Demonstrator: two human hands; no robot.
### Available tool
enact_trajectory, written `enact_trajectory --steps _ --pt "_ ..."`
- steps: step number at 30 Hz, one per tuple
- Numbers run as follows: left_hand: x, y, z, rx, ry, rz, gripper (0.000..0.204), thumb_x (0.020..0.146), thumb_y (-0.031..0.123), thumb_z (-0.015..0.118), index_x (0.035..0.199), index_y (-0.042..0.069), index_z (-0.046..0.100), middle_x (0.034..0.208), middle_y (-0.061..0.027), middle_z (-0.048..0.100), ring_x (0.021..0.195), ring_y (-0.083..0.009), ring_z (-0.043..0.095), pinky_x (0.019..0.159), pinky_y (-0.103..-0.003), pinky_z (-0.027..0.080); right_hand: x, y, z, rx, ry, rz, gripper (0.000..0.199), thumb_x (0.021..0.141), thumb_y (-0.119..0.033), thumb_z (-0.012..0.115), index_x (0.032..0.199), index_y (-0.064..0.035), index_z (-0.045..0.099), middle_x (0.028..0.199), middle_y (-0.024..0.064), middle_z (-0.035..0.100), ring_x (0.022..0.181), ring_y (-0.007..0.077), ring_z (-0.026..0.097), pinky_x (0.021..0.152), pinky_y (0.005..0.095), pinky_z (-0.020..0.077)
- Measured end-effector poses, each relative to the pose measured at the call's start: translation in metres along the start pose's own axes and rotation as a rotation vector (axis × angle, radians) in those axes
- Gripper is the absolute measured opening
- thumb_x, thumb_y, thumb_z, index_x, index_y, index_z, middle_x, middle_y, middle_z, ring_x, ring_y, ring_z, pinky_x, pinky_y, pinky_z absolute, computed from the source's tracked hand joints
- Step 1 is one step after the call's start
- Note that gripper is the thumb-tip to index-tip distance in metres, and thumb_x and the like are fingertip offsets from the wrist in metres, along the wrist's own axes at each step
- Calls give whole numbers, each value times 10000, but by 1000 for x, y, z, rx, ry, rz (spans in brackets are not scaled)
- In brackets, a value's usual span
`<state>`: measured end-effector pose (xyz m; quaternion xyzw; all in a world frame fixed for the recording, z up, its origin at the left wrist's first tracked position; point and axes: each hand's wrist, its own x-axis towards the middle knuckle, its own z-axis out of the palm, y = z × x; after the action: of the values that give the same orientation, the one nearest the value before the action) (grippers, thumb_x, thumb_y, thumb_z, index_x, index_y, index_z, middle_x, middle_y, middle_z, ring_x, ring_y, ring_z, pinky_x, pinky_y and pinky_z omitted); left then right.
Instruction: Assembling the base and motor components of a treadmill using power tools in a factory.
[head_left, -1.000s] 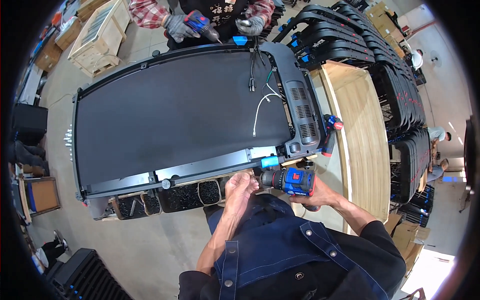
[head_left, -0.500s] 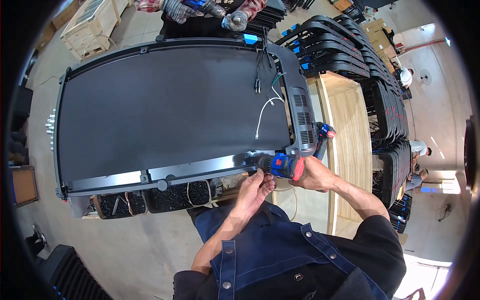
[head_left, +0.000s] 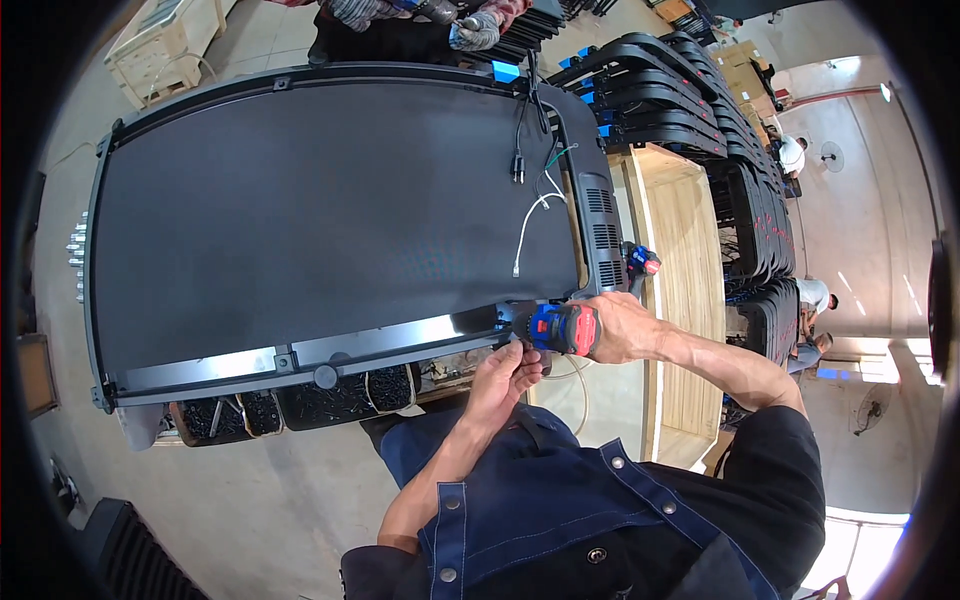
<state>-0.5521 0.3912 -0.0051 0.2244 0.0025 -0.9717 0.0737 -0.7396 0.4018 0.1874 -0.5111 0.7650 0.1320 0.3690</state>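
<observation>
Fingers of the right hand (head_left: pixel 625 327) are seen, in the head view, wrapped around a drill (head_left: pixel 562 328), right of and just below the frame's centre; below its nose, the left hand's (head_left: pixel 494 384) fingers are drawn close together, and whether anything is pinched cannot be told; the frame's left and centre are filled by a black belt (head_left: pixel 330 220)

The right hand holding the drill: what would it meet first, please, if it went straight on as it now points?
Leading with the drill, the right hand would probably meet the frame's near side rail first, though depth there is unclear.
</observation>
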Motion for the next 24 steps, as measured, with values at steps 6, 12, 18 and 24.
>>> enact_trajectory --steps 6,12,18,24 --pt "-5 -10 -3 133 14 -59 278 1026 288 649 1147 39 669 1047 -80 718 862 -144 704 795 -297 613 4 8 3 -56 -39 -21 501 721 -103 737 1213 -50 658 952 181 717 912 407 697 789 485 559" --pt "-41 6 2 629 101 93 363 1012 236 673 1264 -24 648 1062 -93 718 881 -140 683 789 -291 567 -4 13 -12 -118 31 -288 629 660 -70 722 1284 -66 641 1051 182 632 977 403 659 805 492 534" --pt "-149 78 -22 1284 610 847 166 950 86 688 1078 -12 727 958 -96 727 838 -163 665 775 -315 543 -55 -15 -2 102 -182 -193 526 808 -248 792 1284 -84 640 983 194 736 976 374 702 861 469 538" --pt "-218 182 -46 2004 897 1163 232 924 136 716 1129 32 683 1035 -133 666 979 -338 601 889 -440 486 7 -19 177 172 -229 -104 663 839 -490 758 1322 -75 574 1082 195 730 1035 390 701 880 472 540"
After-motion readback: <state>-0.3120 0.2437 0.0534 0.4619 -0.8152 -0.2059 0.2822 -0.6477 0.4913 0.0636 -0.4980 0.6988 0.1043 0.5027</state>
